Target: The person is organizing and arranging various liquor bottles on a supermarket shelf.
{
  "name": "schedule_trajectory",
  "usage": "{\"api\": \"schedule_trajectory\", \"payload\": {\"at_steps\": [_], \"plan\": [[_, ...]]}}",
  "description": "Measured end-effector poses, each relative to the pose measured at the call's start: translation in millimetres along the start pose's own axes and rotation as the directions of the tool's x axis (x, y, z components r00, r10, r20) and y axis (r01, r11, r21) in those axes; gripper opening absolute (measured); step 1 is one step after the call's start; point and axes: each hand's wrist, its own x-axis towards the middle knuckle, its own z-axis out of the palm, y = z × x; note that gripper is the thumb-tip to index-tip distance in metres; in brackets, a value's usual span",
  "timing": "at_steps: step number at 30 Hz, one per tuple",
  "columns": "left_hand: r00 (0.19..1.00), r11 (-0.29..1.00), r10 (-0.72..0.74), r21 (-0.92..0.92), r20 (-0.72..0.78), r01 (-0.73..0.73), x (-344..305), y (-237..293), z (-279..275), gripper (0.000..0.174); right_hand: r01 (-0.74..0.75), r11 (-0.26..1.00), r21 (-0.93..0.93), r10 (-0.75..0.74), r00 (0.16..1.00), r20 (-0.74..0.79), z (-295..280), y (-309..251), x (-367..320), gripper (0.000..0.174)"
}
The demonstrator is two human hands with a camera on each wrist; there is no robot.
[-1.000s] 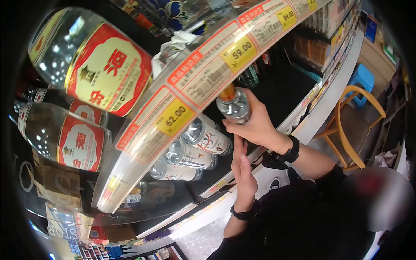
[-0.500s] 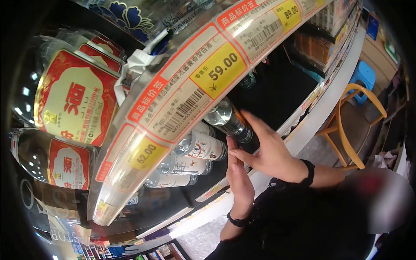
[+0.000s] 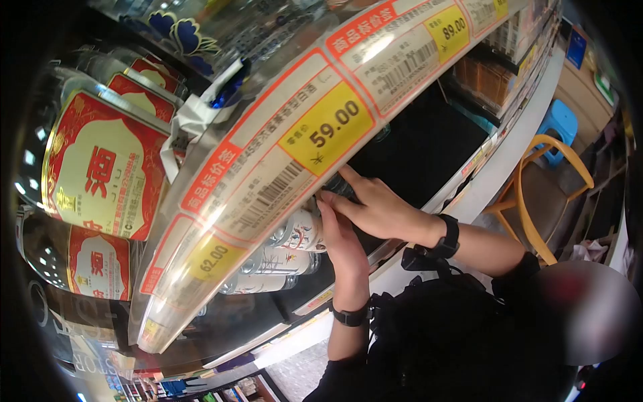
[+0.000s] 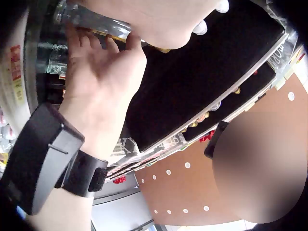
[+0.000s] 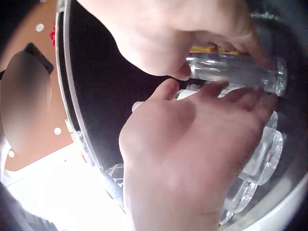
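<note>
My right hand [image 3: 388, 211] reaches in beneath the price rail, thumb and fingers around a clear glass bottle [image 5: 226, 70] with an orange-yellow band. In the head view the rail hides most of that bottle. Held flat with its fingers stretched out, my left hand [image 3: 347, 251] is close beside the right, its fingertips along the bottle's side in the right wrist view. Left of it, several clear bottles with white printed labels [image 3: 288, 260] stand in a row on the black shelf [image 3: 435, 141]. The left wrist view shows the right fingers [image 4: 113, 45] at the glass bottle [image 4: 101, 21].
A curved price rail [image 3: 331, 127] with yellow tags crosses over the hands. Large red-labelled bottles [image 3: 97, 167] stand on the upper shelf at left, near crumpled white paper [image 3: 197, 117]. A wooden chair [image 3: 532, 201] and a blue stool [image 3: 562, 124] are at right.
The right hand has carried the bottle leftward under the rail, toward the white-labelled row, out of most of the head view. The left hand has shifted left with it, still flat.
</note>
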Motion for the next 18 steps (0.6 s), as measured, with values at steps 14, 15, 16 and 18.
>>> {"api": "schedule_trajectory", "payload": {"at_steps": [14, 15, 16, 18], "plan": [[1.000, 0.999, -0.022, 0.038, 0.017, 0.022, 4.8, -17.2, -10.4, 0.074, -0.057, 0.990, 0.129, 0.046, 0.995, 0.089, 16.4, 30.6, 67.2, 0.080], [0.998, 0.996, -0.045, 0.084, 0.040, 0.042, 0.2, -14.7, -9.3, 0.076, -0.056, 0.990, 0.129, 0.045, 0.995, 0.091, 13.4, 24.1, 63.5, 0.080], [0.996, 0.990, -0.069, 0.129, 0.061, 0.060, -4.0, -12.2, -8.2, 0.078, -0.066, 0.982, 0.180, 0.049, 0.994, 0.094, 9.9, 17.6, 59.8, 0.077], [0.994, 0.988, -0.084, 0.137, 0.067, 0.074, -10.9, -8.2, -6.2, 0.078, -0.196, 0.972, 0.127, 0.193, 0.980, 0.036, 6.1, -17.7, 56.1, 0.072]]}}
